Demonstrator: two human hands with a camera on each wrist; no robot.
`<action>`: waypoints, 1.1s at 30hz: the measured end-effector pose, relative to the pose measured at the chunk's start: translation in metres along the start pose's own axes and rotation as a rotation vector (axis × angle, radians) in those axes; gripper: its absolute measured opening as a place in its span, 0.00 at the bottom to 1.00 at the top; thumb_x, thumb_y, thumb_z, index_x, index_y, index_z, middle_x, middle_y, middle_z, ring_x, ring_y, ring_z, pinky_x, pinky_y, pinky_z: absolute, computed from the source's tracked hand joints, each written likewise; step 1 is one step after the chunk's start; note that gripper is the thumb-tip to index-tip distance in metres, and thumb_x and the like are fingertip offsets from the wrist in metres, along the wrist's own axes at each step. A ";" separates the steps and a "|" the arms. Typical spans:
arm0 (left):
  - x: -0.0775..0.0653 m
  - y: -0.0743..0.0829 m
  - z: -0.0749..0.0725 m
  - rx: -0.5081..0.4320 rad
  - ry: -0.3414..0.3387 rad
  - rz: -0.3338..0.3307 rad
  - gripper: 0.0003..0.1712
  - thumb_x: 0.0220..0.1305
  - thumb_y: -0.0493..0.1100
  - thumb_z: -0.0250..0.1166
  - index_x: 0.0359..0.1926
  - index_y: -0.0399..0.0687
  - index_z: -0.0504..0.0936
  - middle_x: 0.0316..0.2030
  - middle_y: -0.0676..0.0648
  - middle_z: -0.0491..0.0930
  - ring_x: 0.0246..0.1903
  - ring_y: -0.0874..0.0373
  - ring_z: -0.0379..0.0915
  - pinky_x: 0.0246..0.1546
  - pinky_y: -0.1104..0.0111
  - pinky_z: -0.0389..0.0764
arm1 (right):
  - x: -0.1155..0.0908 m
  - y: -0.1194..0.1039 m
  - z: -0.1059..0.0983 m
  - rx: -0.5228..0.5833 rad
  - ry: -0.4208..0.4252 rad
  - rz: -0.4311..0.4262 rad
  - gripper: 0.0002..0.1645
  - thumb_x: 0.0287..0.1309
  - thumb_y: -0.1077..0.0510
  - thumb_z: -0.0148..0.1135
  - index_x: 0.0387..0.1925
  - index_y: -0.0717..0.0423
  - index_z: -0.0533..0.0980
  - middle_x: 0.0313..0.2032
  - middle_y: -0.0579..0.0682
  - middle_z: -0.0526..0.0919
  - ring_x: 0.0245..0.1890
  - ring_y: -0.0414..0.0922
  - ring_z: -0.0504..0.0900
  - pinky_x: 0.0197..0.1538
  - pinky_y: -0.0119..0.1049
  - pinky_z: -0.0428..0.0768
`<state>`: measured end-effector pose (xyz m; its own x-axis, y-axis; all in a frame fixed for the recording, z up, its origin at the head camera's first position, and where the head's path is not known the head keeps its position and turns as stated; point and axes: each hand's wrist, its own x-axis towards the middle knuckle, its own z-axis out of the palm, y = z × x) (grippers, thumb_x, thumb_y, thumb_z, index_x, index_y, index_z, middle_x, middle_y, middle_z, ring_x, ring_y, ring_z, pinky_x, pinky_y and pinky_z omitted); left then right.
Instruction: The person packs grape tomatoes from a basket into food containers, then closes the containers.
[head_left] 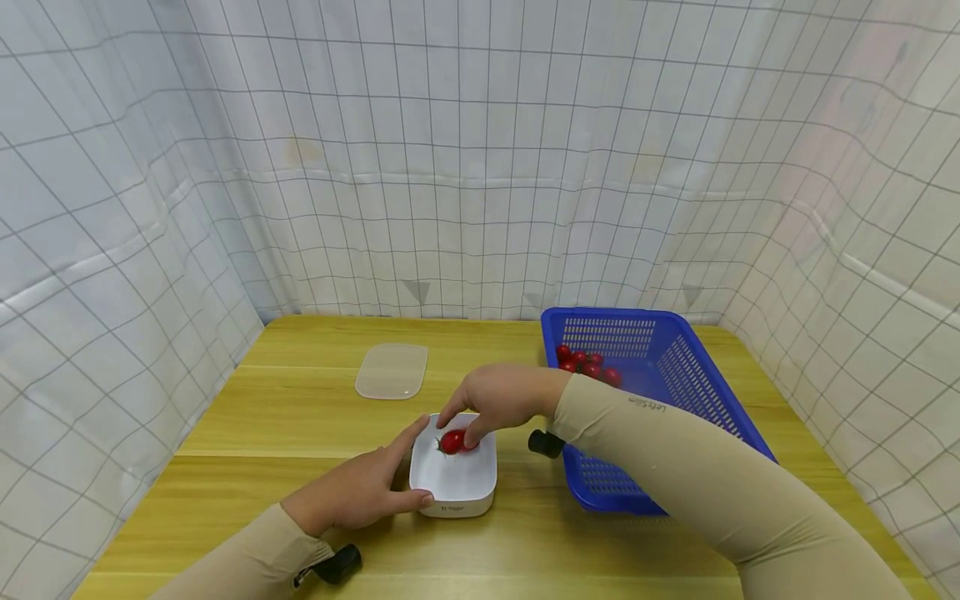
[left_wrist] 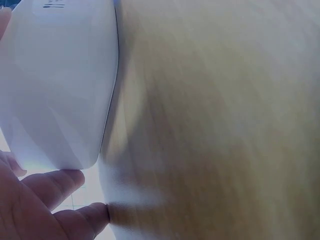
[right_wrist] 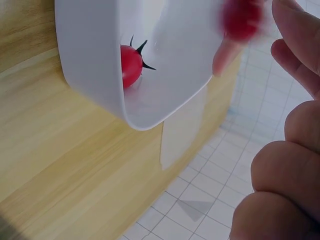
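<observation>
we find the left hand [head_left: 367,487] holding the box [head_left: 453,481] at its nine o'clock side, thumb and fingers spanning it wide. the right hand [head_left: 501,397] is over the box's one o'clock edge, thumb and index finger apart. one tomato [right_wrist: 131,67] sits in the box; a second tomato [right_wrist: 242,21], blurred, is just beside the right fingertips, contact unclear to us. from the box, the lid [head_left: 392,372] lies at eleven o'clock.

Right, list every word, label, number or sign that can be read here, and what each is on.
"LetsSlim", small, spacing uncertain: on the right sleeve.
White container, outer wall: dark lettering, too small or blurred to read; beneath it in the left wrist view, a mark resembling cutlery.
No other text is legible.
</observation>
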<state>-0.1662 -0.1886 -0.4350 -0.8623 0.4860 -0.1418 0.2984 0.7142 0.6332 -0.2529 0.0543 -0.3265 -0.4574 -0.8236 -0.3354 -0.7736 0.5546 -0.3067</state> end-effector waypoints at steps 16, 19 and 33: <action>-0.002 0.004 -0.001 0.002 0.010 0.001 0.62 0.67 0.67 0.68 0.86 0.52 0.42 0.76 0.35 0.66 0.73 0.38 0.67 0.73 0.39 0.66 | -0.047 0.056 -0.026 0.168 0.220 0.143 0.25 0.69 0.42 0.69 0.65 0.34 0.81 0.52 0.39 0.87 0.46 0.41 0.82 0.58 0.46 0.81; -0.002 0.004 -0.001 0.009 0.018 -0.002 0.62 0.67 0.67 0.69 0.86 0.51 0.42 0.76 0.35 0.66 0.73 0.38 0.67 0.73 0.39 0.66 | -0.068 0.090 -0.031 0.223 0.299 0.208 0.25 0.71 0.43 0.67 0.66 0.37 0.81 0.27 0.38 0.78 0.26 0.39 0.71 0.49 0.43 0.79; 0.000 0.002 0.001 0.005 0.017 -0.007 0.63 0.66 0.68 0.70 0.86 0.53 0.43 0.77 0.37 0.66 0.74 0.41 0.67 0.74 0.41 0.66 | -0.129 0.198 0.001 0.186 0.328 0.439 0.28 0.64 0.50 0.73 0.65 0.48 0.82 0.65 0.58 0.83 0.62 0.59 0.82 0.66 0.61 0.77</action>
<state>-0.1651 -0.1867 -0.4345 -0.8711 0.4726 -0.1336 0.2941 0.7199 0.6287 -0.3463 0.2703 -0.3451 -0.8532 -0.4890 -0.1817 -0.4042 0.8398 -0.3624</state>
